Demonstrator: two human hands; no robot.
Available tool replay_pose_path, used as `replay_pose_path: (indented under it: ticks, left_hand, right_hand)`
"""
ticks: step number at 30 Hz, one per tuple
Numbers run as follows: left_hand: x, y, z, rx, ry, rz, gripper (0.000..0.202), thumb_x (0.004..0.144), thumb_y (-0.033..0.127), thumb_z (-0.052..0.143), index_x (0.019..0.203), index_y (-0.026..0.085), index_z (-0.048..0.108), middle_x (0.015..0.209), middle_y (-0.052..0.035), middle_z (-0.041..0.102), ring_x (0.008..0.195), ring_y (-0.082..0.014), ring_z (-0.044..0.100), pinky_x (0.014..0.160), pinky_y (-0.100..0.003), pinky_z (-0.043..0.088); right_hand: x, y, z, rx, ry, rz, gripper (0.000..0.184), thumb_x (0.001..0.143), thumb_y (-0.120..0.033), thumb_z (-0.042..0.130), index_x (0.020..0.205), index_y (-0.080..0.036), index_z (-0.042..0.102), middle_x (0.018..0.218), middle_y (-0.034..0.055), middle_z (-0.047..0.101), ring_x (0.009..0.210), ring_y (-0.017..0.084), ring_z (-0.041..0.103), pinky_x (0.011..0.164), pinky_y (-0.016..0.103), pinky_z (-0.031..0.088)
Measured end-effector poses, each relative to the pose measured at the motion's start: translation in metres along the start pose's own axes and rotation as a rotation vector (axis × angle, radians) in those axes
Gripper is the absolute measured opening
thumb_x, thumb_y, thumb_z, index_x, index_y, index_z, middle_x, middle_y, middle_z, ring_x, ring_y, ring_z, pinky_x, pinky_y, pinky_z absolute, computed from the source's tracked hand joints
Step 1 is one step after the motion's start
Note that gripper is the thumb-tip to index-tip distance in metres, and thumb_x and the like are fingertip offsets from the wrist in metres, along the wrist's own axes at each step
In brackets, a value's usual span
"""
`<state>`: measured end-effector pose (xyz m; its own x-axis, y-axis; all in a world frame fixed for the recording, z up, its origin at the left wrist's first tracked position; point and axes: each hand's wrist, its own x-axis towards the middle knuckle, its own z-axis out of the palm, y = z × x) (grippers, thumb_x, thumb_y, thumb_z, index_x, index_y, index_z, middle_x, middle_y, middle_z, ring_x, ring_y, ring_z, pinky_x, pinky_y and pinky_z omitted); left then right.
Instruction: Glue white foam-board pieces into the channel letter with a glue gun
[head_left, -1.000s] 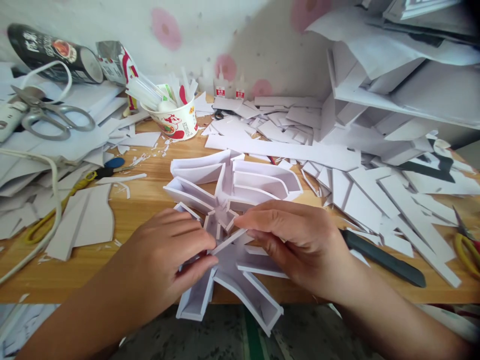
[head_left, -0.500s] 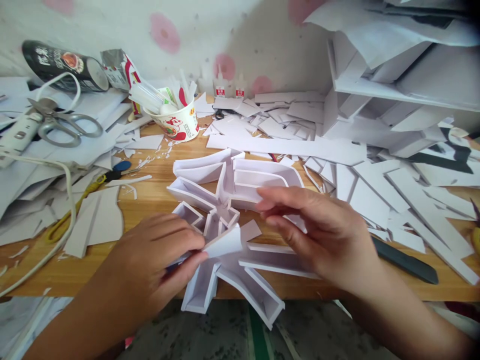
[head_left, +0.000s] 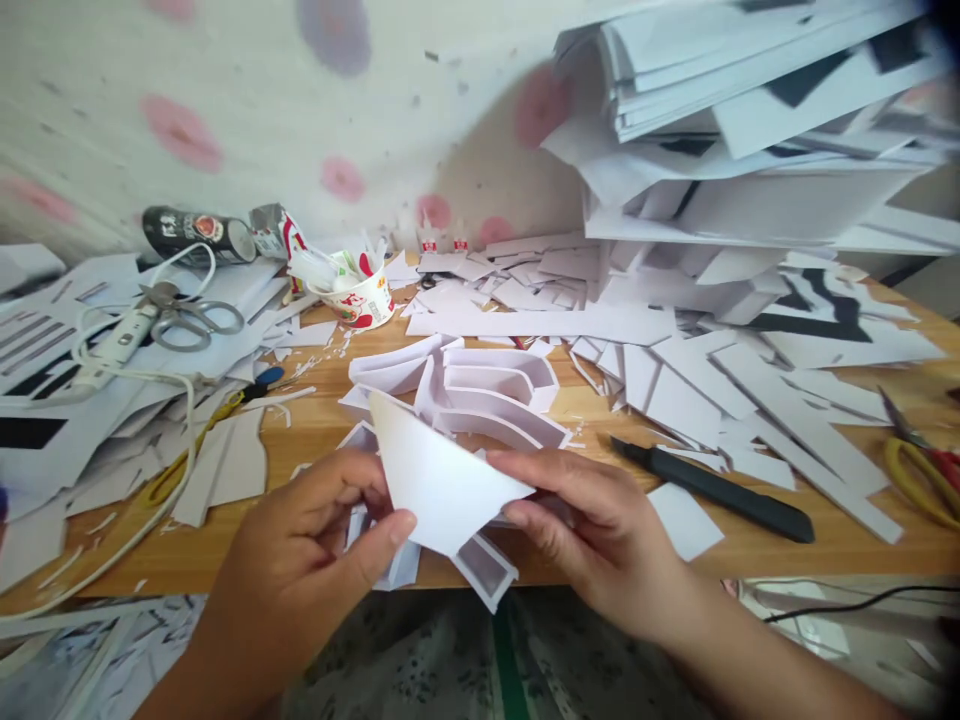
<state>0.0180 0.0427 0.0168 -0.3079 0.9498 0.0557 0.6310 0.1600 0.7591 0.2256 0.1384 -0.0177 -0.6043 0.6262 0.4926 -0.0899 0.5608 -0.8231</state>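
i see the left hand (head_left: 311,545) and right hand (head_left: 592,525) both pinching a flat white triangular foam board piece (head_left: 442,480) with closed fingers, lifted above the white foam board letter model (head_left: 480,400) on the wooden table (head_left: 592,405).

We see a plain white card piece (head_left: 442,480) near us, over a white foam-board model (head_left: 480,390) on a light wooden table (head_left: 592,410). The far wall (head_left: 300,90) is off-white with pink blotches; a white cup (head_left: 360,300) carries red print; the knife (head_left: 712,488) at right is black.
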Motion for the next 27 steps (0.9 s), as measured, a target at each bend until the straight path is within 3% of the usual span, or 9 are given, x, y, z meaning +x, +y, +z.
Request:
replay_pose_path:
  ticks: [2,5,7,13,16,19,22,24,27]
  left_hand:
    - [-0.007,-0.001,0.006,-0.172,-0.115,-0.035,0.031,0.078,0.037,0.064,0.104,0.024,0.055,0.082,0.0014,0.069,0.073,-0.0170,0.068,0.066,-0.023,0.056]
    - [-0.017,-0.006,0.016,-0.287,-0.171,-0.057,0.057,0.076,0.042,0.067,0.125,0.027,0.042,0.089,-0.0009,0.070,0.073,-0.0188,0.068,0.061,-0.023,0.056]
    - [-0.022,-0.007,0.023,-0.308,-0.204,-0.010,0.059,0.078,0.044,0.064,0.130,0.030,0.039,0.092,-0.0014,0.069,0.074,-0.0184,0.068,0.061,-0.022,0.055]
    - [-0.036,0.023,0.056,-0.002,-0.665,0.172,0.026,0.080,0.038,0.059,0.104,0.029,0.066,0.091,0.0005,0.072,0.078,-0.0180,0.066,0.070,-0.022,0.051]
    - [-0.045,0.036,0.082,-0.026,-0.840,0.051,0.024,0.080,0.038,0.055,0.093,0.022,0.067,0.085,-0.0032,0.071,0.078,-0.0204,0.065,0.070,-0.025,0.050]
    - [-0.052,0.033,0.106,-0.302,-1.014,-0.158,0.037,0.086,0.047,0.045,0.098,0.016,0.059,0.093,-0.0089,0.070,0.065,-0.0163,0.063,0.057,-0.023,0.046]
    - [-0.056,0.023,0.119,-0.506,-0.956,-0.227,0.047,0.084,0.058,0.046,0.099,0.014,0.053,0.092,-0.0102,0.069,0.051,-0.0096,0.053,0.049,-0.021,0.039]
    - [-0.058,0.020,0.123,-0.558,-0.887,-0.229,0.049,0.084,0.061,0.046,0.097,0.014,0.051,0.088,-0.0089,0.068,0.048,-0.0075,0.047,0.047,-0.020,0.037]
    - [-0.060,0.017,0.124,-0.546,-0.896,-0.202,0.052,0.083,0.064,0.046,0.097,0.014,0.050,0.086,-0.0080,0.067,0.047,-0.0069,0.043,0.045,-0.020,0.035]
  right_hand:
    - [-0.006,-0.003,-0.003,0.092,0.011,0.021,0.037,0.089,-0.008,0.057,0.122,-0.023,0.062,0.101,0.0023,0.071,0.085,0.011,0.065,0.075,0.020,0.051]
    - [-0.019,-0.008,-0.016,0.128,-0.066,0.056,0.030,0.090,-0.009,0.054,0.116,-0.018,0.065,0.091,0.0038,0.069,0.079,0.011,0.063,0.070,0.021,0.050]
    - [-0.031,-0.012,-0.026,0.071,-0.137,0.055,0.031,0.088,-0.006,0.051,0.112,-0.015,0.067,0.088,0.0050,0.068,0.078,0.012,0.062,0.071,0.022,0.049]
    - [-0.070,-0.023,-0.040,-0.129,-0.249,0.035,0.042,0.075,0.003,0.048,0.104,-0.019,0.069,0.087,0.0035,0.068,0.078,0.013,0.059,0.072,0.023,0.046]
    - [-0.087,-0.022,-0.047,-0.139,-0.207,0.030,0.036,0.082,-0.002,0.050,0.108,-0.021,0.067,0.088,0.0031,0.070,0.078,0.013,0.059,0.071,0.023,0.047]
    - [-0.101,-0.010,-0.071,-0.293,-0.059,0.055,0.026,0.091,-0.014,0.051,0.113,-0.020,0.064,0.094,0.0062,0.070,0.084,0.015,0.062,0.074,0.027,0.050]
    - [-0.115,0.007,-0.103,-0.691,0.144,0.179,0.021,0.094,-0.020,0.047,0.100,-0.017,0.067,0.093,0.0097,0.069,0.086,0.020,0.063,0.077,0.035,0.052]
    - [-0.122,0.014,-0.117,-0.792,0.129,0.242,0.019,0.091,-0.022,0.051,0.096,-0.015,0.069,0.094,0.0124,0.069,0.088,0.024,0.064,0.079,0.041,0.052]
    - [-0.128,0.019,-0.120,-0.814,0.004,0.284,0.029,0.085,-0.020,0.059,0.113,-0.014,0.066,0.119,0.0159,0.065,0.106,0.030,0.060,0.092,0.048,0.048]
